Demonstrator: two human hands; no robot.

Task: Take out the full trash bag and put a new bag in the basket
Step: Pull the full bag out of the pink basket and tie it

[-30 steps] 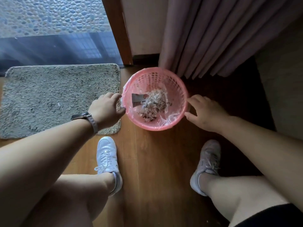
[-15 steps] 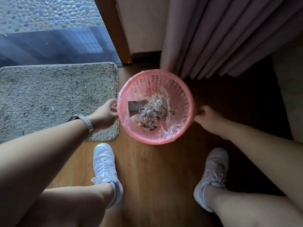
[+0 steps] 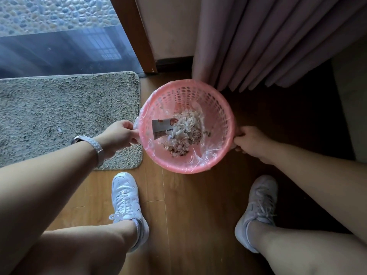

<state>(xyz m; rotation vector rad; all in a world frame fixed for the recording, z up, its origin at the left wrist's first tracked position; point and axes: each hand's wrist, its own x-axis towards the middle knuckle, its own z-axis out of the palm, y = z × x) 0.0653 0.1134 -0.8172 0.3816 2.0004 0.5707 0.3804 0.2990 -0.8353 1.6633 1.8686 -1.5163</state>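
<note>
A round pink plastic basket [image 3: 216,108] stands on the wooden floor between my feet. It is lined with a clear trash bag [image 3: 206,155] whose edge folds over the rim. Crumpled tissue, scraps and a small wrapper lie in the bag's bottom. My left hand [image 3: 119,133], a watch on its wrist, pinches the bag's folded edge at the left rim. My right hand [image 3: 248,141] grips the basket's right rim where the bag folds over it; its fingertips are hidden under the rim.
A grey shaggy mat [image 3: 65,116] lies left of the basket, touching my left hand's side. Pink curtains [image 3: 268,46] hang just behind the basket. A glass door with a wooden frame [image 3: 137,34] is at the back. My white shoes [image 3: 127,199] stand below.
Both hands have closed in from beside the basket onto its rim. The left now pinches the bag's edge and the right grips the right side. The view has come closer to the basket.
</note>
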